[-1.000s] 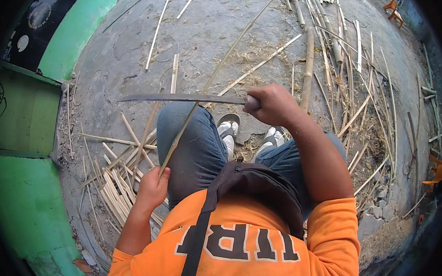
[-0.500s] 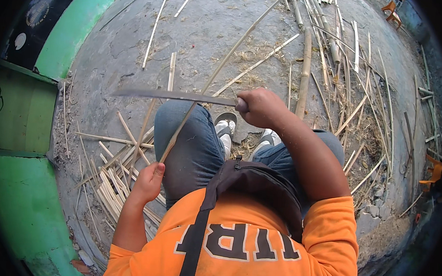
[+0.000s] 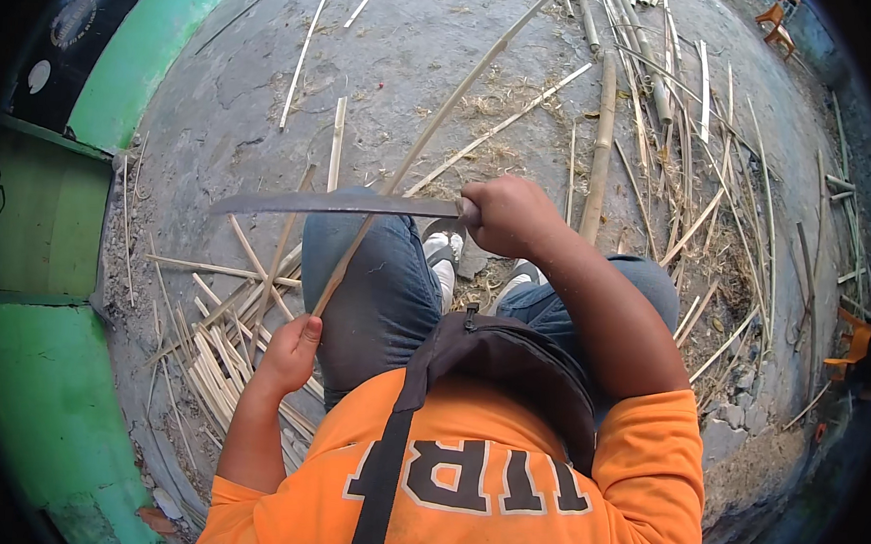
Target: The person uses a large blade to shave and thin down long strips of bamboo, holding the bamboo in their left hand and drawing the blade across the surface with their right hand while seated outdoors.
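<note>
My left hand (image 3: pixel 288 353) is closed round the near end of a long bamboo strip (image 3: pixel 433 124), beside my left knee. From there the strip slants away up and to the right, toward the far top of the view. In my right hand (image 3: pixel 512 217) I grip the handle of a machete (image 3: pixel 331 203). Its long grey blade points left and crosses the strip above my left thigh. Whether the edge bites into the strip or only rests against it, I cannot tell.
Split bamboo strips (image 3: pixel 219 364) lie heaped on the ground at my left. Thicker bamboo poles (image 3: pixel 601 148) and many strips spread over the concrete ahead right. A green wall (image 3: pixel 35 389) stands at the left, an orange chair (image 3: pixel 775 29) at the far right.
The machete blade has moved slightly nearer to me along the bamboo strip, and my right hand has dropped a little with it. My left hand keeps its hold in nearly the same place.
</note>
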Available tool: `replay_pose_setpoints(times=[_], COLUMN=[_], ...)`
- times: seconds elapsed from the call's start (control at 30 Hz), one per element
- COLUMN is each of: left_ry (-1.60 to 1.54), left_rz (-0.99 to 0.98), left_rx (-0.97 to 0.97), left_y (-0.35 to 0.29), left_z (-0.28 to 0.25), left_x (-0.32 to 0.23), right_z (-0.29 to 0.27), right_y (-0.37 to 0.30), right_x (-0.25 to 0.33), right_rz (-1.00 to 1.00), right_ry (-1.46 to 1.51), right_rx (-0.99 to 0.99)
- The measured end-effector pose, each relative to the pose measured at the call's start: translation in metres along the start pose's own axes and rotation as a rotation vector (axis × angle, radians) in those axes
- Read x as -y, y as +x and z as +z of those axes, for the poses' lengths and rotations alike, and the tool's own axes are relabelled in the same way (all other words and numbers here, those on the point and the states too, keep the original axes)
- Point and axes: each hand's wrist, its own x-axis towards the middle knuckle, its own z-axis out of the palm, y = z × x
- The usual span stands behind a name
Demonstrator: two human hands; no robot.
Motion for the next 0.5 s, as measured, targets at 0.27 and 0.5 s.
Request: replay_pose_setpoints(times=[0.27, 0.5], left_ry=[-0.142, -0.089], left_rz=[-0.026, -0.026], left_rx=[0.019, 0.030], left_y=[0.002, 0.000], left_z=[0.000, 0.000], left_x=[0.001, 0.006], right_z=[0.003, -0.017], right_y=[0.014, 0.002], right_x=[-0.031, 0.004], right_rz=[0.111, 0.089], right_ry=[0.101, 0.054], right_rx=[-0.166, 0.037])
